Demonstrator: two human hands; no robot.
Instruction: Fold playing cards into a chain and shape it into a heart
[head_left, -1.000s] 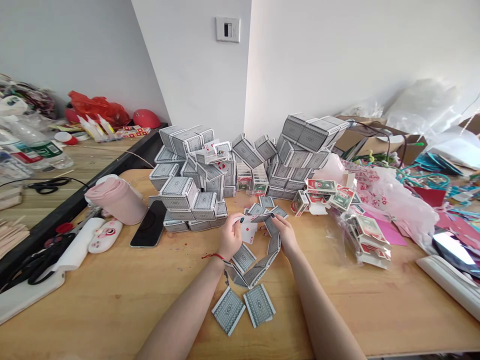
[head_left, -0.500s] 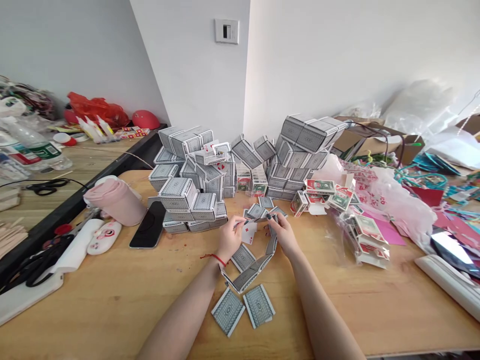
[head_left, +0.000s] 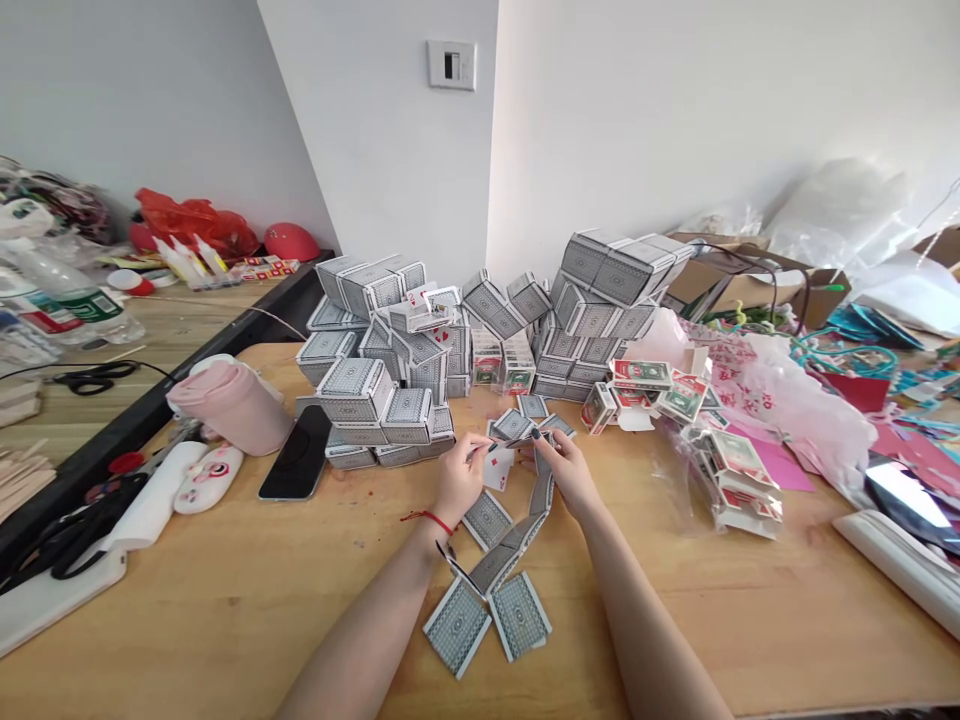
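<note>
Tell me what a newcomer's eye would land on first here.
Probably the patterned card blocks piled along the back of the table. Next, at the centre, the left hand and right hand pinching folded cards, with a card chain looping between the forearms. The red bag at far left also stands out.

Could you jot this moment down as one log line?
left hand: pinching playing card | right hand: holding folded card strip | between forearms: two card squares | left: smartphone beside stacked card blocks
</note>
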